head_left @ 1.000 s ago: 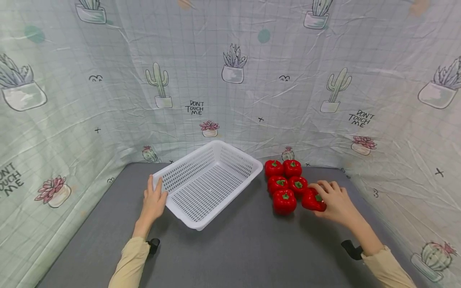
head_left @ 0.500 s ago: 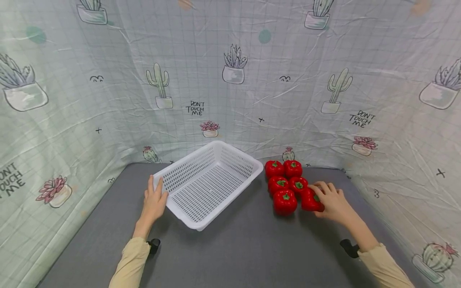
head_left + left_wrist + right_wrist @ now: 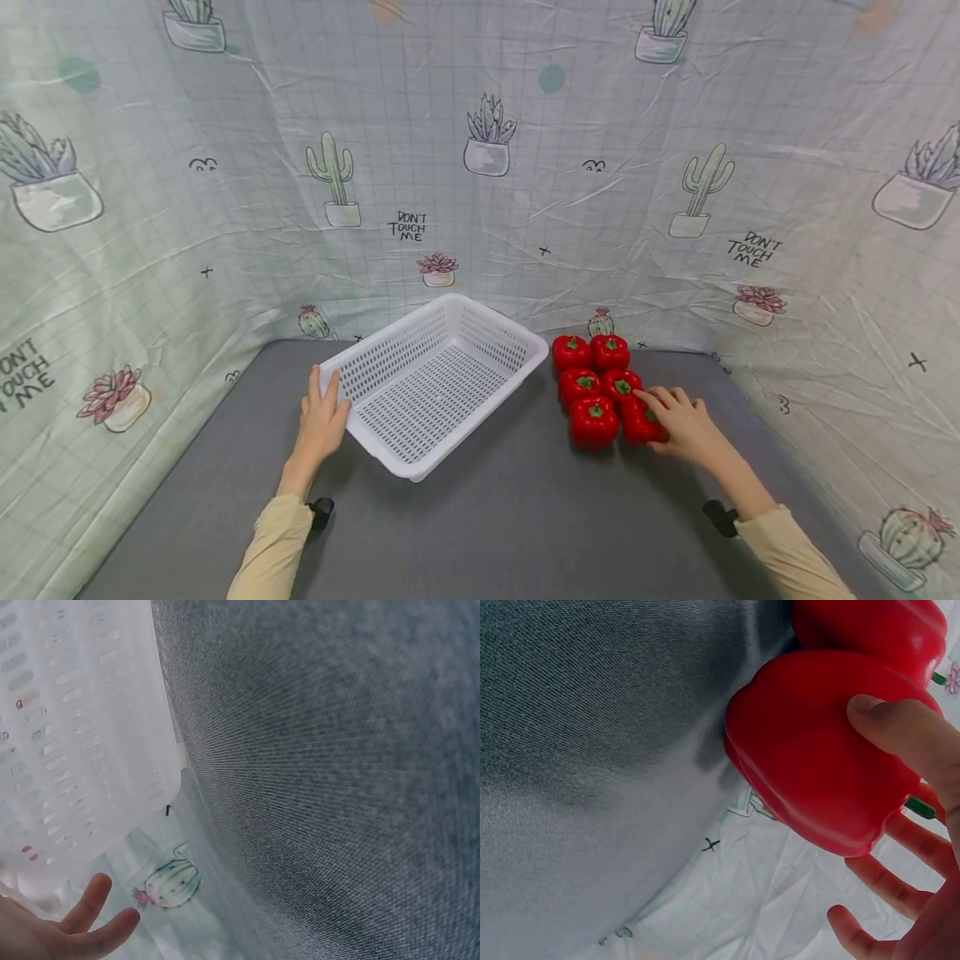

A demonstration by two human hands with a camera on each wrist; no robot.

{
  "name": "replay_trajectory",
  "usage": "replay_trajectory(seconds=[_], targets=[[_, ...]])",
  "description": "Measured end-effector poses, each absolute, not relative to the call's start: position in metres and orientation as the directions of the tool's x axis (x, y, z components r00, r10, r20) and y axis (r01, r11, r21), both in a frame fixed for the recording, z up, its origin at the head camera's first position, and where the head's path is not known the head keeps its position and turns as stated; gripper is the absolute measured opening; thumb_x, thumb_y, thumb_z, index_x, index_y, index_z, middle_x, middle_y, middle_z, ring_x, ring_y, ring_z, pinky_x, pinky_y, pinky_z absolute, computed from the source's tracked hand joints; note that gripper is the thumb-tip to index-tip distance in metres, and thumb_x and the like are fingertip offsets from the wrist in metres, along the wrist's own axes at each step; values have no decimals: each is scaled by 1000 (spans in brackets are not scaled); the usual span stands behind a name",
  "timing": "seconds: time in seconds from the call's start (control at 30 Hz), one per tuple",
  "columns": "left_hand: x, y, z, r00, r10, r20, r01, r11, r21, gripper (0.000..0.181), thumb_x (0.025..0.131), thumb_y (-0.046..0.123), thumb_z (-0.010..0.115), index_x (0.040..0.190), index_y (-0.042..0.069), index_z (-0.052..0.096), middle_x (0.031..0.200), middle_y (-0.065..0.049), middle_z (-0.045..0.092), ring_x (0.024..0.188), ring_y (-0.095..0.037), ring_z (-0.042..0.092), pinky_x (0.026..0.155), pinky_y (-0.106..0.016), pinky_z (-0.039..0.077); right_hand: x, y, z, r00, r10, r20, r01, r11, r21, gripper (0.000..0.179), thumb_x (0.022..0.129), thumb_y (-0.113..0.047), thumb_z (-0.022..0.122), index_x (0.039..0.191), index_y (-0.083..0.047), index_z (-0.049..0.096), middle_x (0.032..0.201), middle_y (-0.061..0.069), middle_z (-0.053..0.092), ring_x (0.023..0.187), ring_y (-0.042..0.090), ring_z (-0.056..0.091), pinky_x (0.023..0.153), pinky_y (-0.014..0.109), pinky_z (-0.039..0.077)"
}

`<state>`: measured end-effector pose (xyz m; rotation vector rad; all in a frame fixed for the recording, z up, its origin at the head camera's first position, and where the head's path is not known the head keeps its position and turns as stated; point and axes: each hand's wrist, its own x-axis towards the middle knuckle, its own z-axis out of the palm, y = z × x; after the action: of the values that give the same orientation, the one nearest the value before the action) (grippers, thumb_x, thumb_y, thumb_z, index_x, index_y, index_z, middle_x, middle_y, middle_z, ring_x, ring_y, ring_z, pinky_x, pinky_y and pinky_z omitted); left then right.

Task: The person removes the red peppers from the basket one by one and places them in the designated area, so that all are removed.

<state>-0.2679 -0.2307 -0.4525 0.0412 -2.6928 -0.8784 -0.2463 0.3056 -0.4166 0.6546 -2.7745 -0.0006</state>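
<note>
In the head view, a white slotted plastic basket [image 3: 427, 387] rests on the grey table, left of centre. My left hand [image 3: 322, 421] holds its left corner by the rim; two fingers stick out past the basket wall in the left wrist view. To the right, several red bell peppers [image 3: 593, 422] stand in two columns, stems up. My right hand [image 3: 687, 427] holds the nearest right bell pepper [image 3: 640, 421], thumb on one side and fingers on the other. In the right wrist view, this pepper [image 3: 817, 750] touches a neighbour; its far side is partly hidden.
A cactus-print cloth [image 3: 525, 208] hangs behind the table and along both sides. Grey tabletop [image 3: 495, 517] lies between the basket and the peppers and in front of them. A dark strap-like piece sits at each wrist.
My right hand has slid the held bell pepper a little to the left, against the others. The left hand and the basket have stayed put.
</note>
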Motion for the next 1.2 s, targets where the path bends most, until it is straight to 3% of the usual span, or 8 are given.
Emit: replay_trajectory(seconds=[0.9, 1.2], targets=[[-271, -231, -453, -951, -118, 287, 75, 809, 583, 57, 90, 17, 37, 140, -4, 19, 149, -21, -7, 121, -49, 20, 93, -62, 21, -254, 302, -426, -855, -453, 251, -465, 885, 15, 74, 60, -22, 80, 124, -6, 48, 121, 15, 51, 103, 32, 46, 63, 42, 32], [-269, -232, -455, -946, -117, 302, 86, 808, 583, 57, 89, 17, 37, 139, -4, 21, 148, -21, -6, 120, -49, 21, 92, -62, 22, -255, 300, -430, -882, -416, 223, -434, 900, -35, 79, 59, -26, 81, 127, -8, 45, 123, 15, 49, 104, 33, 44, 66, 46, 33]])
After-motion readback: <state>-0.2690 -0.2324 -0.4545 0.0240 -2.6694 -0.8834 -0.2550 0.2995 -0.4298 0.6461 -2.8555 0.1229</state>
